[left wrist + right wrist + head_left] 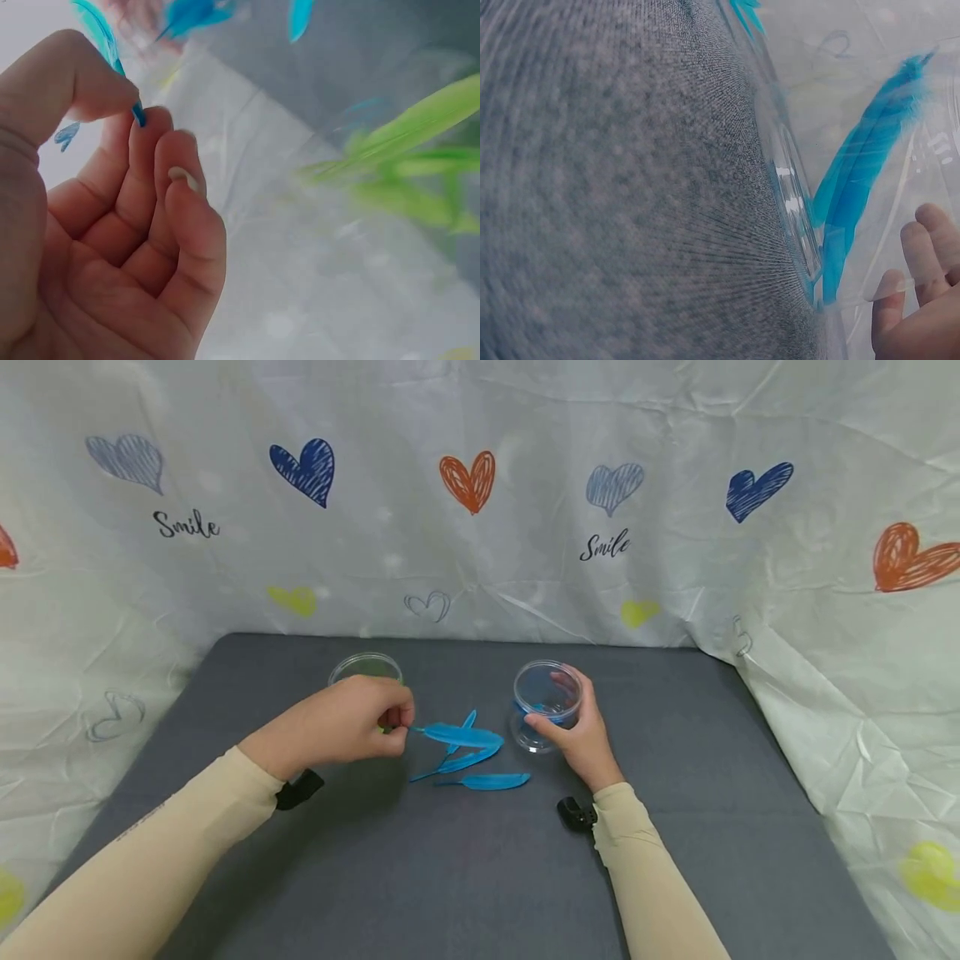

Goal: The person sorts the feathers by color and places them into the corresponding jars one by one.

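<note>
My left hand (337, 720) (127, 202) pinches the quill of a blue feather (461, 735) (109, 46) between thumb and fingertip, with the vane pointing right. Beneath and beside it, more blue feathers (495, 782) lie on the dark cloth. At the right, my right hand (588, 743) (926, 300) grips a clear jar (534, 745) with thumb and fingers around its side. Blue feather pieces (862, 161) show through the jar wall in the right wrist view. Behind my left hand stands another clear jar (367, 657), partly hidden; green feathers (420, 127) show in the left wrist view.
A dark grey cloth (450, 877) covers the table. White fabric (525, 593) printed with hearts hangs along the back and both sides.
</note>
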A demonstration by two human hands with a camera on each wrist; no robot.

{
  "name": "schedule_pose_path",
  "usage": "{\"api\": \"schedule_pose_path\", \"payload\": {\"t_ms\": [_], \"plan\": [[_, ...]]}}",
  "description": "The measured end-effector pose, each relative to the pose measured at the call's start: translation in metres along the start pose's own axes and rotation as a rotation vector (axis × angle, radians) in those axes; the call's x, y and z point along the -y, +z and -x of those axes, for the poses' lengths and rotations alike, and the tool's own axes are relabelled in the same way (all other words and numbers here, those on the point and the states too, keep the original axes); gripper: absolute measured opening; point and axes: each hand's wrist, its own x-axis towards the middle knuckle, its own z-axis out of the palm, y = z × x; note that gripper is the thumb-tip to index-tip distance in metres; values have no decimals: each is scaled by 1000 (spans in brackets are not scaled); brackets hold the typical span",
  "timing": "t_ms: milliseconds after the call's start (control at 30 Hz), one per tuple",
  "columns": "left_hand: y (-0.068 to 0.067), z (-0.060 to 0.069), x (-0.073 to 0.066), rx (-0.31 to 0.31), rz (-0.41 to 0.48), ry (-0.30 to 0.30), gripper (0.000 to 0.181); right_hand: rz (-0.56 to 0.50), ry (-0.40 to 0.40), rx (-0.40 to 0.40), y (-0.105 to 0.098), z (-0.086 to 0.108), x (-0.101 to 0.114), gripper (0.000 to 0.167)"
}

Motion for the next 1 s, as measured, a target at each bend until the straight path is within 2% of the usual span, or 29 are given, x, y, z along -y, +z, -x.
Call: {"api": "schedule_pose_path", "payload": {"t_ms": [133,300,500,733,1000], "plan": [[-13,-21,-12,-9,-1,-15,13,5,16,7,1,3,-2,92],[-20,-45,-28,-8,-4,-26,9,23,20,10,1,4,-4,92],[-24,-71,-40,-41,-55,5,5,5,33,11,1,3,-3,94],[-20,-91,-50,-62,-117,50,5,-11,35,7,1,1,0,95],[-15,-107,-61,-40,-157,64,7,-22,14,5,0,-1,1,94]]}}
